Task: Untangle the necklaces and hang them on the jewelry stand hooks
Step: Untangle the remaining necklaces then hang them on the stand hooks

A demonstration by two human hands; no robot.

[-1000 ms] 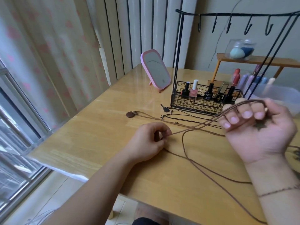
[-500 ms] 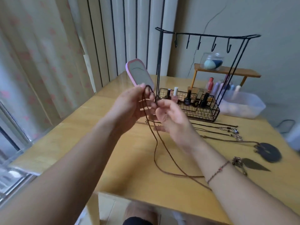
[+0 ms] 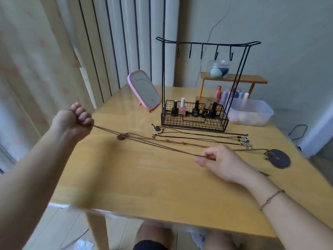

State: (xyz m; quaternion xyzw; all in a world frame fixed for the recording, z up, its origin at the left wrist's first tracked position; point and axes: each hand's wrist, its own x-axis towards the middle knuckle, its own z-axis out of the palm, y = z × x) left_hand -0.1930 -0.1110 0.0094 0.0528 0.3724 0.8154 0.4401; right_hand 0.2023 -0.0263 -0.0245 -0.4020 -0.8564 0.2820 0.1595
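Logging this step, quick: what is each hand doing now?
Left hand: fist gripping the brown cord.
Right hand: pinching the same cord.

Looks to me like a home dressing corner, prob a bedroom, wooden counter w/ pink vanity mirror, nail polish bottles in wire basket of jewelry stand, makeup sponges in jar, patterned curtains, radiator behind.
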